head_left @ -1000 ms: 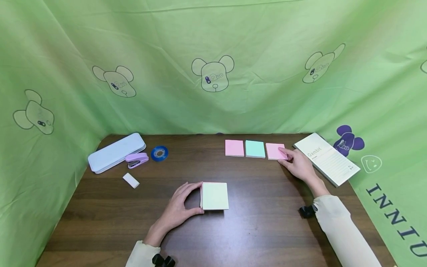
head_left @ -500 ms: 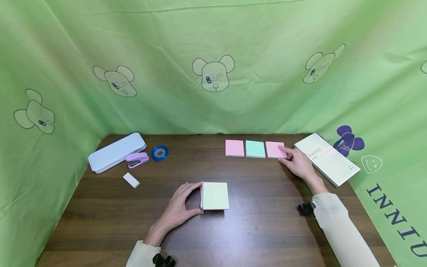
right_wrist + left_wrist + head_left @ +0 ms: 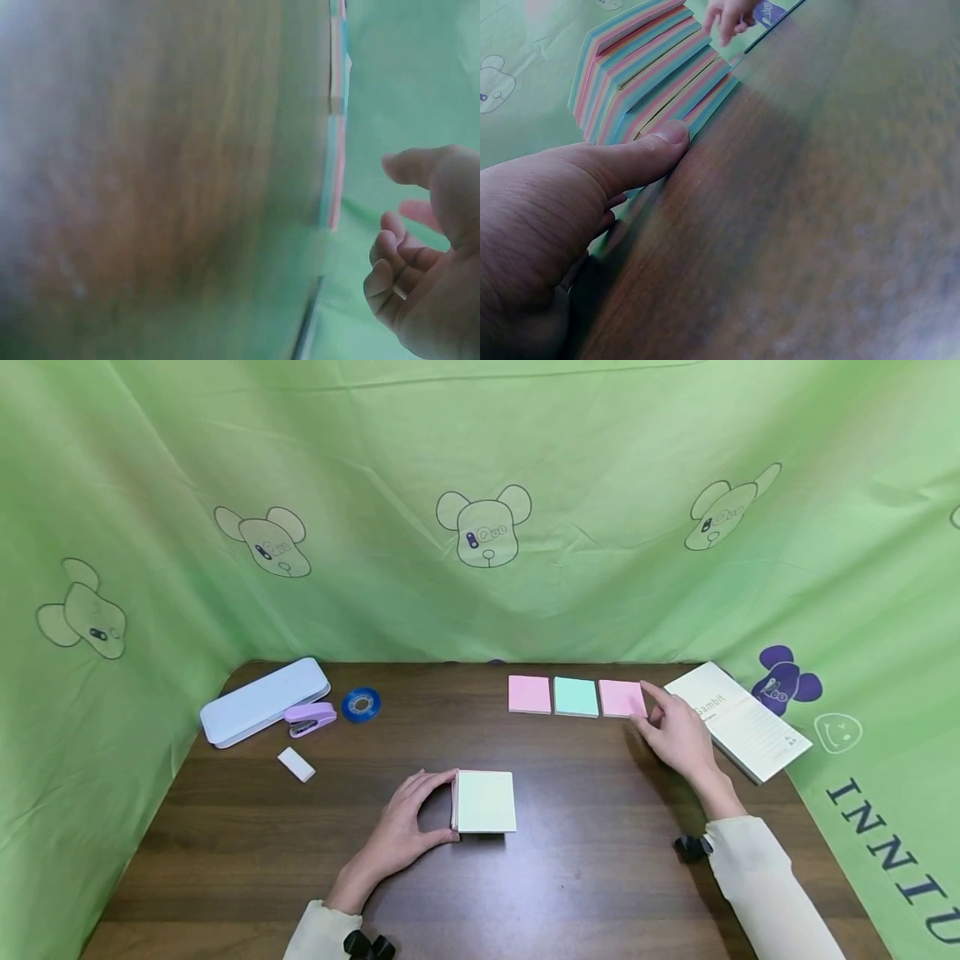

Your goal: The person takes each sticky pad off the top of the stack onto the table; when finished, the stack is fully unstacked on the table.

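Observation:
My left hand (image 3: 401, 827) grips the left side of a tall stack of sticky note pads (image 3: 486, 802), its top one pale green. In the left wrist view the thumb presses the low part of the stack's striped side (image 3: 660, 67), banded pink, blue and yellow. At the back, a pink pad (image 3: 528, 694), a turquoise pad (image 3: 576, 697) and another pink pad (image 3: 619, 699) lie in a row. My right hand (image 3: 681, 735) hovers by the right-hand pink pad, thumb and index finger parted; the right wrist view shows nothing between its fingers.
A white notepad (image 3: 738, 718) lies at the right edge, just beyond the right hand. On the left are a light blue pencil case (image 3: 262, 697), a purple stapler (image 3: 311, 718), a blue tape roll (image 3: 362, 704) and a white eraser (image 3: 296, 764). Green cloth (image 3: 375, 593) hangs behind.
My right hand has nudged the right-hand pink pad back level with the row, then let go and drawn slightly off to the right. The left hand and stack stay put.

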Demonstrator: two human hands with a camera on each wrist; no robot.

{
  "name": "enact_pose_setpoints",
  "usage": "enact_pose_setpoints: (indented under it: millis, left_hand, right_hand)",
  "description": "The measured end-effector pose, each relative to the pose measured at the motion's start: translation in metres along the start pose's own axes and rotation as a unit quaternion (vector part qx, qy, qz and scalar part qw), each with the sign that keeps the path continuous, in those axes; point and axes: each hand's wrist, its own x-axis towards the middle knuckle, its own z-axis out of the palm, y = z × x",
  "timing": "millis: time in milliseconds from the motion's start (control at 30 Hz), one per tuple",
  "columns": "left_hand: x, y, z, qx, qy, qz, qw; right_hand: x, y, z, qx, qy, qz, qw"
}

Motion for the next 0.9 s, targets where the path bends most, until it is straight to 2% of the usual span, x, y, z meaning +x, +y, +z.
enact_pose_setpoints:
  millis: [167,400,633,900]
  left_hand:
    - [0.0,0.001,-0.001,-0.002,-0.002,-0.002,1.0]
    - [0.0,0.002,-0.002,-0.004,-0.008,-0.009,0.9999]
    - [0.0,0.002,-0.001,-0.009,-0.013,-0.014,0.9998]
    - [-0.001,0.001,0.001,-0.002,-0.003,-0.006,1.0]
  right_hand:
    - [-0.008,-0.023,-0.004,0.015,0.045,-0.016,0.999]
    - [-0.024,-0.056,-0.004,0.081,0.074,-0.051,0.993]
    - [-0.046,-0.091,0.008,0.15,0.053,-0.082,0.984]
    - [-0.066,-0.125,0.024,0.201,0.006,-0.115,0.973]
